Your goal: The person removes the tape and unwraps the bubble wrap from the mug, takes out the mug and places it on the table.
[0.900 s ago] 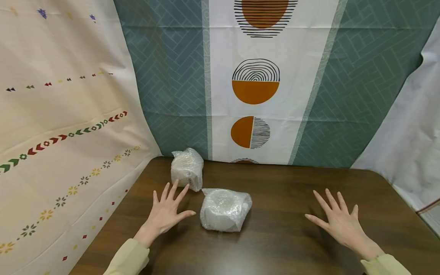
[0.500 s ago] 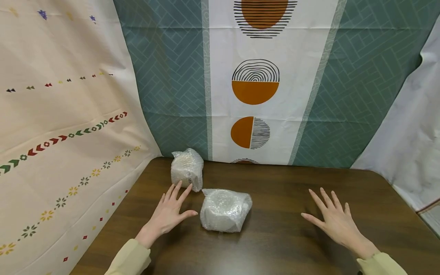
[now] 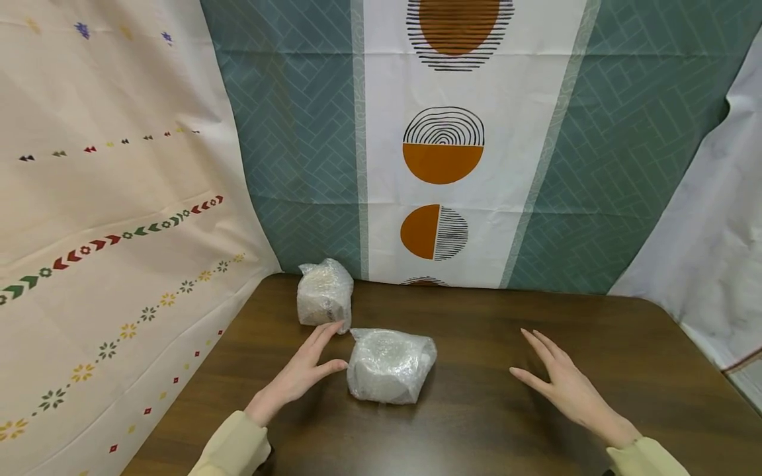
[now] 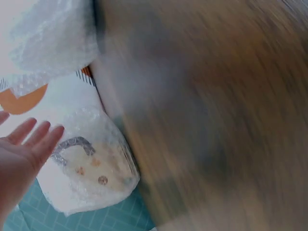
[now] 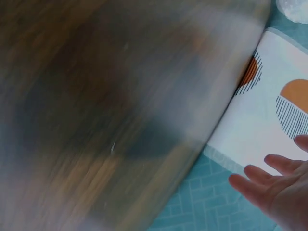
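Two bundles in clear bubble wrap stand on the dark wooden table. The nearer bundle (image 3: 391, 367) lies left of the table's middle; a round shape shows through its wrap. Farther back and to the left is the other bundle (image 3: 325, 294); in the left wrist view this wrapped bundle (image 4: 96, 166) shows a cream surface with brown and grey marks. My left hand (image 3: 297, 373), fingers extended, hovers at the left side of the nearer bundle; whether the thumb touches it, I cannot tell. Well to the right, my right hand (image 3: 565, 387) hovers over the table with relaxed, extended fingers, holding nothing.
The brown table (image 3: 476, 423) has rounded far corners. Behind it hangs a green and white cloth (image 3: 381, 231) with orange circles. A cream patterned cloth (image 3: 119, 264) borders the left side, and a white cloth (image 3: 720, 218) the right.
My left hand has shifted right toward the nearer bundle and turned more sideways. My right hand has moved left, its fingers less spread. Both bundles have stayed in place.
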The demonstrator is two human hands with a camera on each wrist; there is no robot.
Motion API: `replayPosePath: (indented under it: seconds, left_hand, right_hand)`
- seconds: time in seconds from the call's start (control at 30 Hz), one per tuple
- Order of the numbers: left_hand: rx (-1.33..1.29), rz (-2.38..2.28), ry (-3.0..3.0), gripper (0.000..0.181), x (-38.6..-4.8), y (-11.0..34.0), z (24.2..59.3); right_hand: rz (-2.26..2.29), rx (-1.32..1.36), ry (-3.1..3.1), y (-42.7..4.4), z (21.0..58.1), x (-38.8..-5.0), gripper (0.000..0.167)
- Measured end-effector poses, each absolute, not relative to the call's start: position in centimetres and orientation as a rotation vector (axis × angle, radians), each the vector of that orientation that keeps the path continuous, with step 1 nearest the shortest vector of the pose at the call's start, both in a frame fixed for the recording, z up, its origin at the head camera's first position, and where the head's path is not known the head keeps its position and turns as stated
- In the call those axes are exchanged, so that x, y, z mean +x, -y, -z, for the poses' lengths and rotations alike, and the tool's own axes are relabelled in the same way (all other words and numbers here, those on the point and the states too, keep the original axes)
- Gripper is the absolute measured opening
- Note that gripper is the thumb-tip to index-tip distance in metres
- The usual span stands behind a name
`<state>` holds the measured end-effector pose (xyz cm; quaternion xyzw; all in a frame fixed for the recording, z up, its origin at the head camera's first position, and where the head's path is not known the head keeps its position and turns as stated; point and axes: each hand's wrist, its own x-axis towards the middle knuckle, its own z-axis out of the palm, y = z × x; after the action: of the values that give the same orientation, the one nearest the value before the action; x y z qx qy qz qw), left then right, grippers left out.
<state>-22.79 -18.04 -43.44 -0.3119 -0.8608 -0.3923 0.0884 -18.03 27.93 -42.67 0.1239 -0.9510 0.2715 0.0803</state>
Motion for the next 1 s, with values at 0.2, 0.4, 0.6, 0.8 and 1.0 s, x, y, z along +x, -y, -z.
replayPosePath:
  seconds: [0.2, 0.4, 0.6, 0.8, 1.0]
  left_hand:
    - [-1.035, 1.525, 2.411, 0.065, -23.3, 17.3, 43.8]
    - [-1.026, 1.625, 2.392, 0.068, -23.1, 16.4, 43.6]
    - [-1.027, 1.719, 2.378, 0.071, -21.9, 15.8, 41.5]
    - [-1.048, 1.807, 2.344, 0.075, -22.1, 15.6, 41.5]
    - [-1.059, 1.812, 2.361, 0.076, -22.4, 15.3, 41.6]
  right_hand:
    - [-1.033, 0.445, 2.777, -26.6, 43.2, -18.4, 0.071]
    - [-1.089, 0.478, 2.715, -25.6, 43.2, -18.7, 0.068]
    - [-1.143, 0.468, 2.678, -24.5, 43.0, -18.9, 0.065]
    - [-1.298, 0.532, 2.586, -22.8, 42.8, -19.4, 0.062]
    - [-1.443, 0.573, 2.538, -21.3, 42.9, -19.6, 0.060]
